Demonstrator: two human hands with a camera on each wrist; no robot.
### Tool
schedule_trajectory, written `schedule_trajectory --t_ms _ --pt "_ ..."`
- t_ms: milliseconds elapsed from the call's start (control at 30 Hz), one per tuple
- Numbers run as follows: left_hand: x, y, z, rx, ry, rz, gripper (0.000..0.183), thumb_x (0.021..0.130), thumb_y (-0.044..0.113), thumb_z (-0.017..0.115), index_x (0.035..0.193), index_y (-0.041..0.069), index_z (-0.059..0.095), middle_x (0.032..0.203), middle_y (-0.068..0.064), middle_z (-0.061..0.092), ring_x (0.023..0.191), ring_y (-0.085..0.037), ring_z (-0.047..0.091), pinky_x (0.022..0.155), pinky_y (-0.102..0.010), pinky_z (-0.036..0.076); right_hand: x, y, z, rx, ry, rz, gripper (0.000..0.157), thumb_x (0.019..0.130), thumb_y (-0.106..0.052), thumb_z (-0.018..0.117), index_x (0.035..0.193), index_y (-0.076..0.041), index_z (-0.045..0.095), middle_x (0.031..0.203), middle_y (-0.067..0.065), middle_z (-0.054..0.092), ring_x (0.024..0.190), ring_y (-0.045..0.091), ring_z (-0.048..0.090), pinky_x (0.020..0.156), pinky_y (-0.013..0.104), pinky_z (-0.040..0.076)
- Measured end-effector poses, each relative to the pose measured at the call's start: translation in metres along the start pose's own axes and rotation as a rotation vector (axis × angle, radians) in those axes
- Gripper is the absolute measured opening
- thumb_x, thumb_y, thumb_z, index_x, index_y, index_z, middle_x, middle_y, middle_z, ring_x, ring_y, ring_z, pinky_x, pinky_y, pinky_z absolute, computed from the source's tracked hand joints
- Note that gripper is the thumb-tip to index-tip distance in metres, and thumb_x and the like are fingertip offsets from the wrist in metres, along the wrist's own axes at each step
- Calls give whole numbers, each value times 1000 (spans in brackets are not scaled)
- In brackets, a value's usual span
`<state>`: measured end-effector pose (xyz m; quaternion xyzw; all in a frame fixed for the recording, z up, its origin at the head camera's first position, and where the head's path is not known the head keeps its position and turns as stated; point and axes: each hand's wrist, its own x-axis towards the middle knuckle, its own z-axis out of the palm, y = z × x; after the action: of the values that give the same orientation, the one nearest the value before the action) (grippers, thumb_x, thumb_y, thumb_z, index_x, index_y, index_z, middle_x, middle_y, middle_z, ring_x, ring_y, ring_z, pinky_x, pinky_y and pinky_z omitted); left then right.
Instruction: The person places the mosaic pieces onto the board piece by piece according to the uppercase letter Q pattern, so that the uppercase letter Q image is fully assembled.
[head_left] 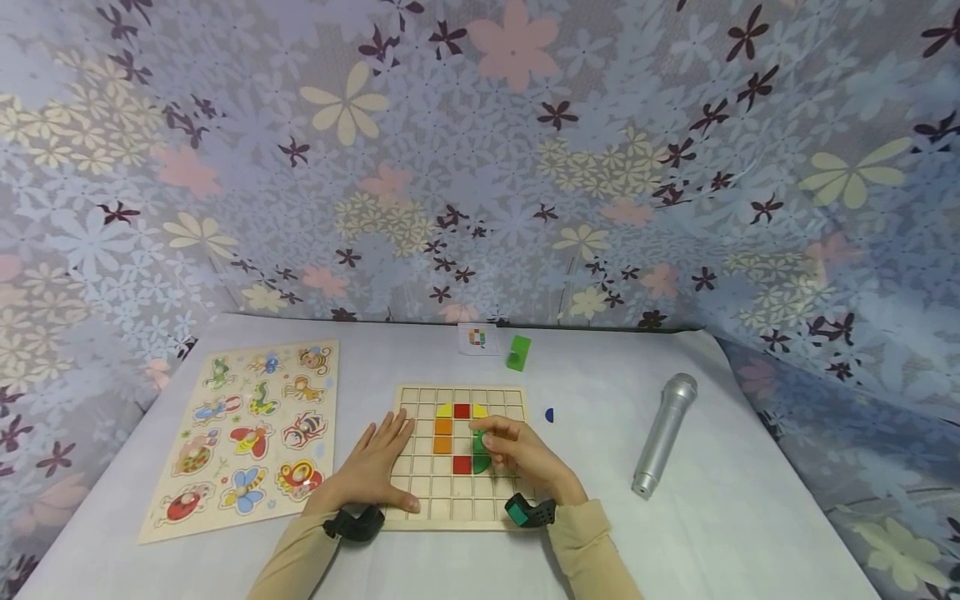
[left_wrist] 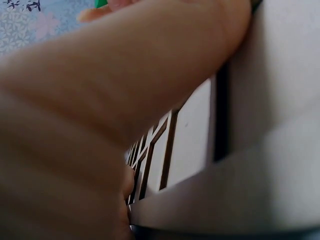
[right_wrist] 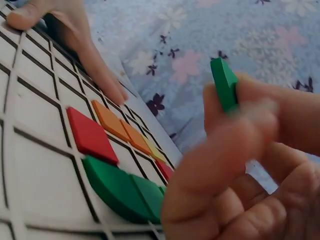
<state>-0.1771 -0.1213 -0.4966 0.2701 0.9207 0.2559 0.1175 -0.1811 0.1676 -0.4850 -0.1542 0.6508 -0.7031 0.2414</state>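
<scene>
A wooden grid board (head_left: 442, 507) lies on the table before me. My left hand (head_left: 367, 467) rests spread on its left side, the thumb near the lower edge. Over the board's right half, my right hand (head_left: 528, 450) pinches a small green tile (right_wrist: 224, 87) between thumb and finger, raised off the grid in the right wrist view. Tiles sit in the cells: red squares (right_wrist: 92, 135), orange squares (head_left: 443, 436), yellow rounded pieces (head_left: 445, 410) and a green rounded piece (right_wrist: 112, 187) with another green tile beside it. In the left wrist view, my forearm hides most of the board.
To the left lies a board of insect pictures (head_left: 240, 433). Behind the grid are a small pattern card (head_left: 468, 343) and a green block-like object (head_left: 518, 353). A blue half-round tile (head_left: 550, 415) lies right of the grid, and a silver microphone (head_left: 662, 442) farther right.
</scene>
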Motion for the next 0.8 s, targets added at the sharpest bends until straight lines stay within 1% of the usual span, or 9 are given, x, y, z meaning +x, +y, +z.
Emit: schedule_trajectory --t_ms 100,167,267,333,400,467,567,700,800 --pt "0 0 0 -3 1 1 127 62 55 83 152 -5 17 162 -23 6 150 -43 2 119 -61 4 2 -1 7 -39 19 3 36 98 -14 55 123 11 52 78 -11 51 57 3 37 53 17 31" --pt "-1 0 -1 -6 4 2 127 61 54 83 152 -5 17 162 -24 6 150 -43 2 119 -61 4 5 0 12 -92 66 10 27 96 -11 58 114 8 57 74 -11 54 53 3 35 50 17 29" --pt "-1 1 -1 -11 7 2 127 61 54 83 152 -5 17 162 -24 6 150 -43 2 119 -61 4 10 0 22 -210 179 23 16 92 -10 64 101 3 62 68 -8 59 49 3 39 47 15 32" --pt "-1 0 -1 -9 6 0 127 61 54 84 152 -5 17 162 -24 6 150 -43 3 119 -61 4 13 1 31 -273 258 34 15 89 -10 68 95 3 64 65 -4 62 49 3 45 46 14 37" --pt "-1 0 -1 -5 5 -2 127 62 54 84 152 -5 17 162 -24 7 150 -43 3 119 -61 5 16 2 40 -292 308 35 15 87 -9 70 92 3 64 66 2 65 51 4 52 46 14 42" --pt "-1 1 -1 -4 2 -5 127 62 55 84 152 -5 17 162 -24 6 150 -43 2 119 -61 5 18 5 49 -292 333 32 15 86 -8 72 90 3 64 69 7 68 52 5 57 46 14 46" --pt "0 1 -1 -3 -7 -7 127 62 55 83 152 -4 16 162 -23 6 150 -43 2 119 -61 4 20 9 58 -319 359 24 13 84 -7 73 87 2 64 70 8 68 52 6 59 43 15 46" --pt "0 0 -1 -6 -10 -6 127 63 56 83 152 -4 16 162 -23 6 150 -43 1 119 -61 4 22 13 65 -420 408 2 10 81 -9 76 83 -4 68 65 3 66 46 6 55 37 15 41" --pt "0 0 0 -6 -2 -4 127 62 55 83 152 -4 17 162 -24 7 150 -43 2 119 -61 5 23 13 68 -478 432 -18 8 80 -9 77 80 -5 70 64 2 67 46 5 55 38 15 40"
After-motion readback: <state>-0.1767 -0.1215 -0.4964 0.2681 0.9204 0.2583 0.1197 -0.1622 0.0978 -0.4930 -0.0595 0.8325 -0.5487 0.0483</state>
